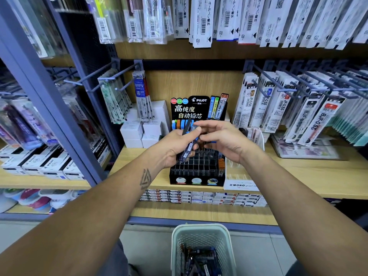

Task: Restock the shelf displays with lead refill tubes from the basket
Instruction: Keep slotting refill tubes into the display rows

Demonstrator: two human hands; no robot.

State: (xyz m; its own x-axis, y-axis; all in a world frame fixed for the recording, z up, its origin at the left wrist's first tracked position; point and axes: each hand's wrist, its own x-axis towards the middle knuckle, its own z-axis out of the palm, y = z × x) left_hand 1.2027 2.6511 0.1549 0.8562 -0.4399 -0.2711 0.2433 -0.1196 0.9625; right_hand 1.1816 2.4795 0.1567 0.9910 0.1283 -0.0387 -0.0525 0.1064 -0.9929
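Note:
A black Pilot display rack [197, 172] with many small slots stands on the wooden shelf, mostly bare slots in front, a few orange tubes at its right side and coloured tubes in its back row. My left hand [175, 148] grips a bunch of dark lead refill tubes [188, 145] above the rack. My right hand [223, 140] is just right of them, its fingertips pinching the top of a blue-capped tube at the bunch. A pale green basket [201, 232] on the floor below holds several more dark and blue tubes [201, 261].
White boxes [141, 132] are stacked left of the rack. A white Mono box [242, 180] sits to its right. Hanging refill packs [278, 102] on metal hooks jut out left and right. Flat boxes [199, 197] line the lower shelf. A blue metal upright [49, 108] stands at left.

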